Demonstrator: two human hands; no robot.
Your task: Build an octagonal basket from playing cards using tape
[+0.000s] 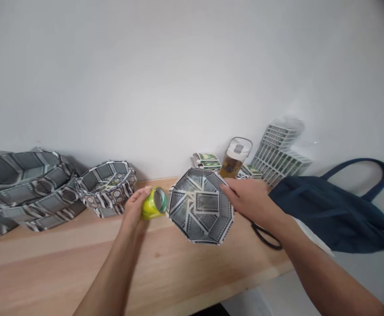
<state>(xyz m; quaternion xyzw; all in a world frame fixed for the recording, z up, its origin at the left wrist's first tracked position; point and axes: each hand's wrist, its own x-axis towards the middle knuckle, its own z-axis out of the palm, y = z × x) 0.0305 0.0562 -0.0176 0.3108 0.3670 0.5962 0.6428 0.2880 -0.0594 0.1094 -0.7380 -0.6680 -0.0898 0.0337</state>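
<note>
My right hand [246, 197] grips the right rim of an octagonal basket [208, 206] made of folded, grey-and-white patterned cards. Its inside faces me, with overlapping cards across the bottom. In my left hand [138, 202], held by the fingers and thumb, is a glossy yellow-green roll of tape [149, 208] with its hollow core turned toward the basket. Only a small space separates the roll from the basket's left edge. Both are held above the wooden table [165, 272]. My right fingers are partly hidden behind the basket's rim.
Left on the table are a smaller card basket [108, 202] and a stack of larger ones [37, 206]. Behind my right hand stand small card boxes [208, 159], a bottle of amber drink [231, 162] and stacked boxes in plastic [274, 153]. A navy bag [330, 210] lies right.
</note>
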